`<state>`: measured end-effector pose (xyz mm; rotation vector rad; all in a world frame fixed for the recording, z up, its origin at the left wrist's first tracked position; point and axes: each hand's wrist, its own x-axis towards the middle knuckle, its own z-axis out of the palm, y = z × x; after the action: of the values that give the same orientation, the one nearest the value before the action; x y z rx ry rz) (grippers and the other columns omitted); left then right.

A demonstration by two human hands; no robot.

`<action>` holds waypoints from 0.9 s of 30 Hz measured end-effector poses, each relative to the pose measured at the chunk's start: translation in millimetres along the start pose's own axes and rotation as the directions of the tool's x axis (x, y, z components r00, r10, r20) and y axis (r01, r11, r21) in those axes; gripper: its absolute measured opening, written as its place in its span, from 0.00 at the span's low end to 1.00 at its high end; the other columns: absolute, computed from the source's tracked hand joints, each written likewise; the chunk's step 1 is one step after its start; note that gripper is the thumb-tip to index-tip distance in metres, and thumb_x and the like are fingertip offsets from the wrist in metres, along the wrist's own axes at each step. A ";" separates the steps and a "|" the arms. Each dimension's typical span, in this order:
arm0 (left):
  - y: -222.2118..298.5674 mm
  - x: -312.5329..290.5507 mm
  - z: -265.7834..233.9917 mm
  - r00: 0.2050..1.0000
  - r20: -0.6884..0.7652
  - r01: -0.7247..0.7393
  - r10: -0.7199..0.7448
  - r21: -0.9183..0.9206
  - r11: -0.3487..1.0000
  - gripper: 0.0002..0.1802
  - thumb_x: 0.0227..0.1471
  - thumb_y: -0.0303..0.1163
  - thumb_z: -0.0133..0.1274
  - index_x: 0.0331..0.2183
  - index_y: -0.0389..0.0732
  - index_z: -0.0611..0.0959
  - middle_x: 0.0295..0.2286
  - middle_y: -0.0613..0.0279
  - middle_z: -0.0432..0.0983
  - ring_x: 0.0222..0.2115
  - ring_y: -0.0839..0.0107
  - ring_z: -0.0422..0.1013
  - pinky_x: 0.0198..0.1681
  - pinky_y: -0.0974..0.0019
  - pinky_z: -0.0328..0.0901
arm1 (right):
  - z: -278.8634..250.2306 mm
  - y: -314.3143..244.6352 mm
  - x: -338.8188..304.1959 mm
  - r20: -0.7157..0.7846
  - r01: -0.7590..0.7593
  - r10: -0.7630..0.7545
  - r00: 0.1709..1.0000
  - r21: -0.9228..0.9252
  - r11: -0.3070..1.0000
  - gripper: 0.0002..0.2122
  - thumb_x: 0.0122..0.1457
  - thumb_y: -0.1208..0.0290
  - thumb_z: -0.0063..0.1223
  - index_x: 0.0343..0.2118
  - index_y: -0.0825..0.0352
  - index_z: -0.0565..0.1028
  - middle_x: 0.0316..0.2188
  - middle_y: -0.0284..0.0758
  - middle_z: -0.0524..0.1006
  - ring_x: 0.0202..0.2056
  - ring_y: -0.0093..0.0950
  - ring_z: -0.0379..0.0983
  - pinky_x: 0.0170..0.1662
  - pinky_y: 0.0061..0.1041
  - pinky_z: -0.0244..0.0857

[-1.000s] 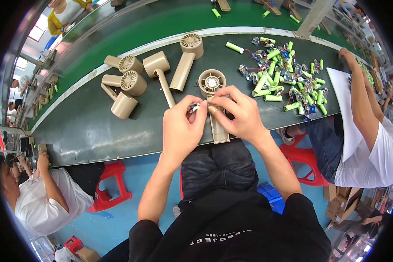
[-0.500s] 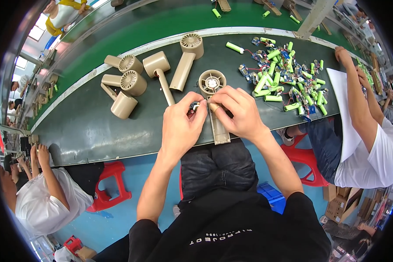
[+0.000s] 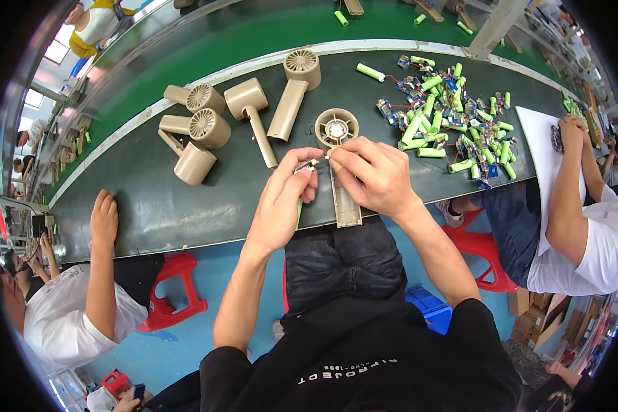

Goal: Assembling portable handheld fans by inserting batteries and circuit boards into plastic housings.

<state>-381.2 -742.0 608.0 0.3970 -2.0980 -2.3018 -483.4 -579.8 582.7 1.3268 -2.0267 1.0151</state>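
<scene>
A beige handheld fan housing (image 3: 347, 209) lies open on the bench in front of me, its round fan head (image 3: 336, 128) pointing away. My left hand (image 3: 276, 206) is closed around a green battery (image 3: 299, 211) with a small circuit board (image 3: 307, 165), just left of the handle; fingers hide most of it. At the neck of the housing, my right hand (image 3: 381, 177) pinches something small beside the white connector (image 3: 328, 154). Whether that is a wire or a plug I cannot make out.
Several beige fan bodies (image 3: 210, 130) lie at the far left of the dark bench (image 3: 144, 223). A heap of green batteries wired to blue boards (image 3: 429, 123) spreads at the right. Co-workers sit on both sides; one hand (image 3: 104, 218) rests on the bench at left.
My left hand has turned and lowered slightly, bringing the green battery into sight below it. My right hand stays at the neck. The left co-worker's hand has moved onto the bench.
</scene>
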 end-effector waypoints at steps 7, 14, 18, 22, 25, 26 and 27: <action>-9.7 -5.9 9.6 0.964 -0.016 -0.248 0.264 0.287 0.925 0.19 0.65 0.25 0.41 0.56 0.30 0.71 0.39 0.58 0.77 0.40 0.72 0.74 0.45 0.69 0.68 | 2.2 -0.1 1.5 -0.035 -0.019 0.020 0.999 0.033 0.999 0.10 0.45 0.78 0.63 0.33 0.64 0.79 0.28 0.31 0.77 0.22 0.29 0.74 0.24 0.26 0.67; -14.9 -3.3 13.8 0.913 -0.011 -0.353 0.408 0.478 0.804 0.18 0.62 0.22 0.47 0.52 0.30 0.75 0.29 0.59 0.74 0.29 0.74 0.71 0.37 0.69 0.68 | 5.2 0.3 0.5 -0.040 -0.026 0.028 0.999 0.058 0.998 0.09 0.45 0.77 0.64 0.31 0.64 0.79 0.28 0.31 0.77 0.24 0.30 0.76 0.25 0.27 0.68; -15.5 -2.5 13.1 0.903 0.006 -0.369 0.430 0.525 0.767 0.19 0.61 0.22 0.48 0.53 0.30 0.75 0.29 0.58 0.72 0.28 0.73 0.70 0.35 0.69 0.67 | 3.6 -0.6 1.0 -0.030 -0.020 0.022 0.999 0.059 0.998 0.08 0.45 0.77 0.64 0.30 0.64 0.79 0.27 0.31 0.77 0.25 0.31 0.76 0.26 0.27 0.68; -11.2 -3.8 17.3 0.900 0.019 -0.373 0.436 0.549 0.748 0.20 0.60 0.22 0.48 0.54 0.30 0.73 0.32 0.54 0.72 0.30 0.66 0.70 0.38 0.67 0.67 | 3.5 -0.5 2.2 -0.026 -0.026 0.027 0.999 0.057 0.998 0.08 0.45 0.78 0.64 0.30 0.65 0.79 0.27 0.32 0.77 0.25 0.31 0.76 0.27 0.27 0.69; -10.1 -4.3 16.2 0.885 0.046 -0.400 0.463 0.582 0.707 0.21 0.60 0.22 0.48 0.54 0.31 0.72 0.33 0.51 0.72 0.32 0.61 0.70 0.40 0.65 0.66 | 4.3 -0.6 1.0 -0.044 -0.045 0.048 0.998 0.084 0.996 0.08 0.45 0.79 0.64 0.30 0.65 0.79 0.27 0.32 0.78 0.24 0.32 0.76 0.26 0.27 0.69; -9.8 -4.1 15.4 0.890 0.060 -0.394 0.452 0.598 0.698 0.21 0.60 0.21 0.48 0.54 0.31 0.72 0.33 0.50 0.72 0.32 0.59 0.70 0.40 0.64 0.66 | 4.5 -0.5 0.9 -0.057 -0.059 0.065 0.996 0.100 0.993 0.08 0.45 0.80 0.64 0.30 0.65 0.78 0.27 0.33 0.78 0.24 0.32 0.76 0.26 0.26 0.69; -9.8 -3.4 15.5 0.890 0.059 -0.394 0.452 0.598 0.698 0.21 0.60 0.21 0.48 0.54 0.31 0.72 0.33 0.50 0.72 0.32 0.59 0.70 0.40 0.64 0.66 | 4.7 -0.3 1.2 -0.056 -0.058 0.064 0.996 0.100 0.993 0.08 0.45 0.80 0.64 0.30 0.65 0.78 0.27 0.33 0.78 0.24 0.32 0.76 0.26 0.26 0.69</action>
<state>-379.1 -725.2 600.2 -0.0090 -2.4949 -1.3118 -483.6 -584.3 581.0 1.2747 -2.0068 1.1819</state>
